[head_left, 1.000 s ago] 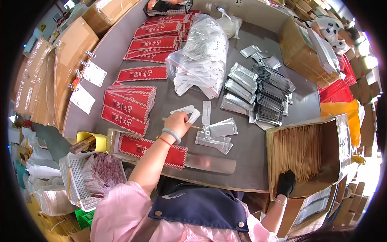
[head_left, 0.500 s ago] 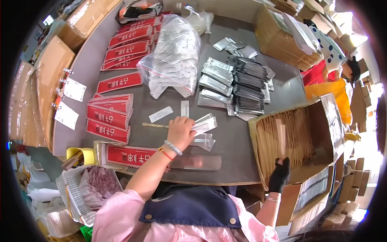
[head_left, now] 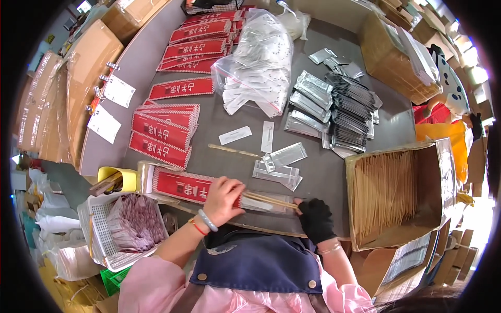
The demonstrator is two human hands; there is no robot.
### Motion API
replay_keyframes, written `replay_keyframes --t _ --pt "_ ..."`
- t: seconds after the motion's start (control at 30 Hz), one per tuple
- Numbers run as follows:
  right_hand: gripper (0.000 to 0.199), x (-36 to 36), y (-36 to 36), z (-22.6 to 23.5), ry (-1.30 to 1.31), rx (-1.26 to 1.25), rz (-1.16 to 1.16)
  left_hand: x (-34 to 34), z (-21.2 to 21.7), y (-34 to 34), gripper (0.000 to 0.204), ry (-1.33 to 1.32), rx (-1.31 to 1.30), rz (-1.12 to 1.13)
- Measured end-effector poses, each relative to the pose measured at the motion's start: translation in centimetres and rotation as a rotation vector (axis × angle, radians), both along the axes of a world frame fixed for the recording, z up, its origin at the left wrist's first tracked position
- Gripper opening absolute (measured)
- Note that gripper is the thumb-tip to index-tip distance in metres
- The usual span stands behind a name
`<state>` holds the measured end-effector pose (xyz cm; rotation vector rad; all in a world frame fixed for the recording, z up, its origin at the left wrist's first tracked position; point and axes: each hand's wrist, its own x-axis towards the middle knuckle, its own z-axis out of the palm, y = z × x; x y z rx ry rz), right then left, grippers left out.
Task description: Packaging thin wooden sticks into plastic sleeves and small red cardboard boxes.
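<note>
My left hand [head_left: 223, 200], bare with a bracelet and a red cord at the wrist, is closed at the right end of a red printed sleeve [head_left: 180, 183]. Wooden chopsticks [head_left: 271, 200] lie at that end, partly hidden by the left fingers. My right hand [head_left: 316, 219], in a black fingerless glove, grips the chopsticks' right ends. Under them is a clear plastic strip with a white packet [head_left: 258, 205]. Beyond the hands lie two clear packets [head_left: 284, 156], a white slip [head_left: 235, 135], another white slip [head_left: 267, 136] and a thin stick [head_left: 233, 150].
An open cardboard box [head_left: 352, 208] of wooden sticks stands at right. Silver and dark sachets [head_left: 347, 112] and a plastic bag of white packets [head_left: 258, 62] sit farther back. Stacked red sleeves [head_left: 162, 133] lie left, above a yellow cup [head_left: 128, 180] and white basket [head_left: 96, 224].
My right hand has come from the stick box to the near table edge with chopsticks. My left hand has left the clear packets and moved nearer, onto the sleeve. The view has shifted.
</note>
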<state>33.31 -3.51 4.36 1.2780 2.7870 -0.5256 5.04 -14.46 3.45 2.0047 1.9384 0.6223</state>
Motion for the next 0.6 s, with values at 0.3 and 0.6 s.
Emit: replay_keyframes --t 0.3,0.6 --pt "0.007 -2.6 -0.9 -4.2 0.566 -0.235 -0.288 2.0 0.3 1.8 0.071 -0.021 -0.011 -0.106" --pt "0.067 -5.9 -0.2 0.6 0.290 0.048 0.155 2.6 2.7 3.5 0.013 0.254 -0.067 -0.333"
